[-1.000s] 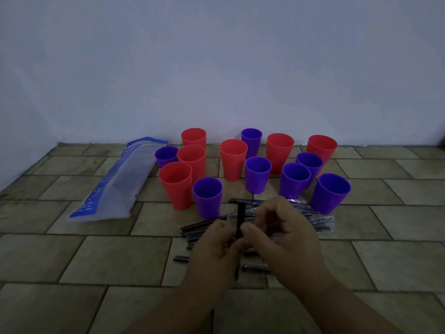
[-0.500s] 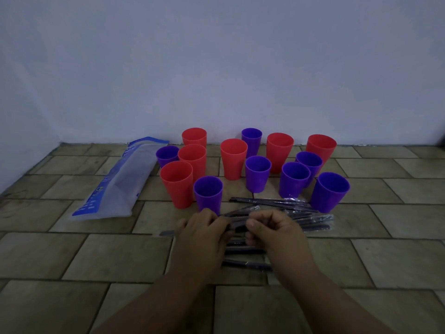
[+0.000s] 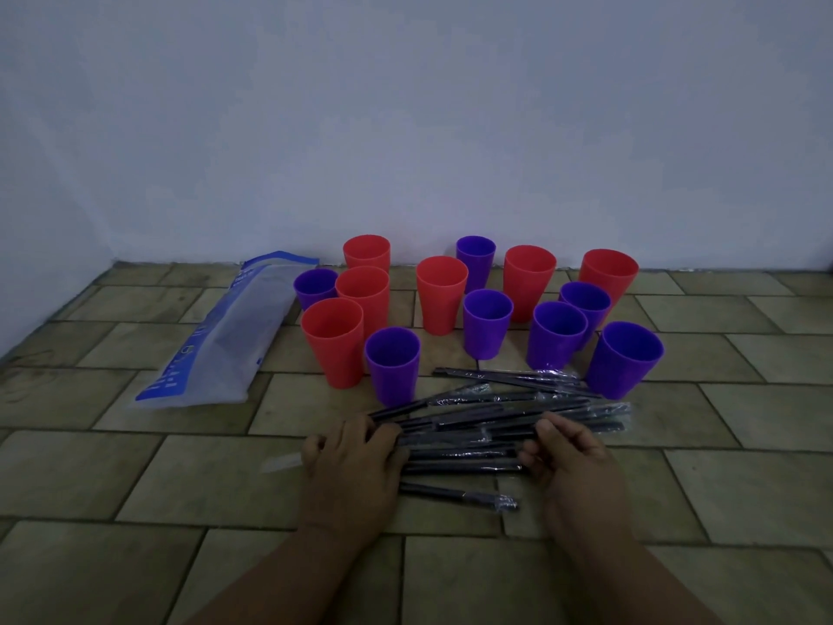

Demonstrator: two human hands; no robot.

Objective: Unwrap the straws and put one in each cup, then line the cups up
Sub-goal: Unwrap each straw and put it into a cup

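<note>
Several red cups (image 3: pixel 441 294) and purple cups (image 3: pixel 392 365) stand upright and without straws in a loose cluster near the wall. In front of them lies a pile of black straws in clear wrappers (image 3: pixel 509 410) on the tiled floor. My left hand (image 3: pixel 356 462) rests low over the pile's left end and grips a wrapper, whose pale end (image 3: pixel 281 463) sticks out to the left. My right hand (image 3: pixel 574 457), fingers curled, pinches the right part of a black straw (image 3: pixel 464 439) that runs between both hands.
A flat clear-and-blue plastic bag (image 3: pixel 225 336) lies left of the cups. The white wall runs just behind the cups. Another wrapped straw (image 3: pixel 459 494) lies nearest me, between my forearms.
The straw I held upright between both hands has come down level over the pile. My hands have moved apart, the left one leftward and the right one rightward.
</note>
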